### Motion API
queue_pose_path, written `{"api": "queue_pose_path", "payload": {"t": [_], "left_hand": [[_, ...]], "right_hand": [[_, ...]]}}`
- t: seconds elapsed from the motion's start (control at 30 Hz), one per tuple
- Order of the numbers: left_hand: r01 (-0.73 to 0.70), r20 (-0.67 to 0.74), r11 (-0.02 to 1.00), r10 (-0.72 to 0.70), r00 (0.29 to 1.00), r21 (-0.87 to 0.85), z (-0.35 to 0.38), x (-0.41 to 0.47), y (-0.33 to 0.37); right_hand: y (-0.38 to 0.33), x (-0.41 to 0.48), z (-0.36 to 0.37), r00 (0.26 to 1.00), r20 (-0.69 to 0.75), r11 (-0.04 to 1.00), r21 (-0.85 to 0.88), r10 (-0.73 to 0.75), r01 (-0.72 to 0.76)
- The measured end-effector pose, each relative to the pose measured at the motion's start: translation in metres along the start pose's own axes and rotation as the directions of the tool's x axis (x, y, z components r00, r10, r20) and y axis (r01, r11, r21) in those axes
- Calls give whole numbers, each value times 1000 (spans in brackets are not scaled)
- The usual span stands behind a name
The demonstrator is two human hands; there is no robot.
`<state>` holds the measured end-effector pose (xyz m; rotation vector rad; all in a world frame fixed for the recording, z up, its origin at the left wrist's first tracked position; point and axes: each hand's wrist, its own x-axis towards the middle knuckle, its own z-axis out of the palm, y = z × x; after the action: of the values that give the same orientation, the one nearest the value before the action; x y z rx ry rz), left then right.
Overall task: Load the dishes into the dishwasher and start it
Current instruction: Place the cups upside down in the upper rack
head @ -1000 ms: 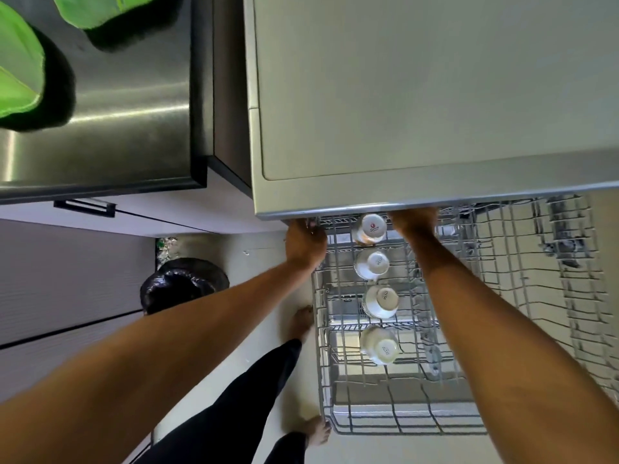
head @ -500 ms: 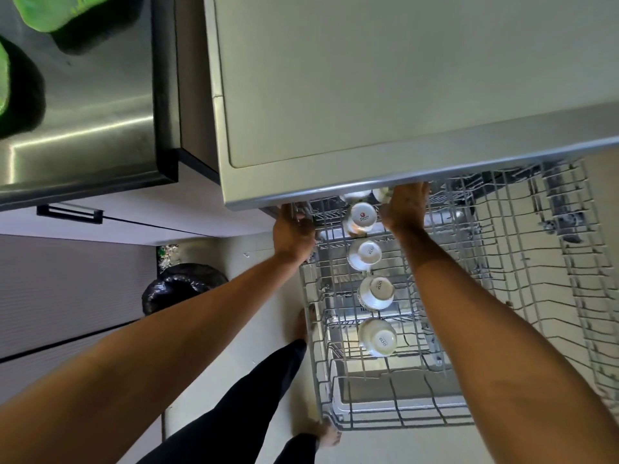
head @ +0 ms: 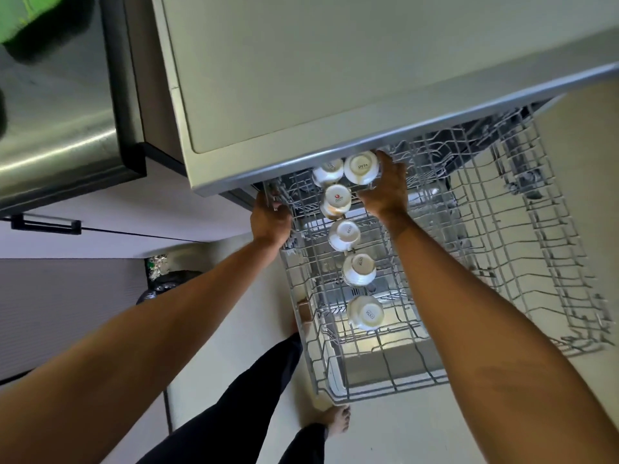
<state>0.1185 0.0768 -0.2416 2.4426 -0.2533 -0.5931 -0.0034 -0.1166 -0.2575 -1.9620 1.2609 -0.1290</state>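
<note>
The person is leaning over the pulled-out upper rack (head: 385, 386) of the dishwasher, which is sticking out from under the pale worktop (head: 301, 61). The left grip (head: 269, 217) is closing its fingers round the wire edge at the rack's left rear corner, just below the worktop's front lip. The right grip (head: 385, 187) is curling round the rear cup (head: 361, 167), a white cup lying bottom-up at the back of the rack, with the thumb under it and the fingers wrapping its right side. Beside that cup another white cup (head: 328, 172) is sitting half hidden under the lip, and a row of white cups (head: 358, 269) is running bottom-up down the rack's middle towards its front. To the right a second wire rack (head: 552, 262) with upright tines is standing out as well. At the left a steel surface (head: 50, 128) is carrying something green (head: 23, 15), blurred. A black bin bag (head: 160, 289) is lying on the floor beyond the left forearm, and a bare foot (head: 335, 423) is standing below the rack's front rim.
</note>
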Motion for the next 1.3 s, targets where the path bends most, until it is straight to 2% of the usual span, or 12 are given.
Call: {"api": "queue_pose_path", "payload": {"t": [0.17, 0.43, 0.57, 0.73, 0.93, 1.07, 1.17, 1.3], "left_hand": [[1, 31, 1000, -2, 1000, 22, -7, -9, 7], [-15, 123, 996, 26, 992, -92, -39, -36, 0], [-116, 183, 983, 142, 973, -142, -66, -62, -21], [-179, 119, 981, 188, 975, -77, -117, -120, -52], [-255, 47, 966, 254, 966, 28, -197, -188, -124], [-248, -22, 967, 249, 968, 56, -253, -234, -183], [-150, -112, 986, 158, 981, 77, -302, -267, -232], [-42, -263, 999, 44, 964, 14, -370, -307, -286]], "right_hand": [[1, -32, -19, 993, 4, 992, 58, 116, -116], [-6, -104, -42, 973, 151, 984, 0, 175, -177], [-20, -145, -44, 969, 180, 986, -32, 169, -166], [-46, -211, -42, 981, 186, 997, -67, 51, -40], [-91, -291, -22, 945, 298, 976, -128, -133, 178], [-128, -343, 1, 890, 376, 924, -174, -258, 341], [-167, -380, 27, 816, 452, 856, -190, -359, 481], [-231, -425, 69, 696, 556, 754, -175, -455, 633]]}}
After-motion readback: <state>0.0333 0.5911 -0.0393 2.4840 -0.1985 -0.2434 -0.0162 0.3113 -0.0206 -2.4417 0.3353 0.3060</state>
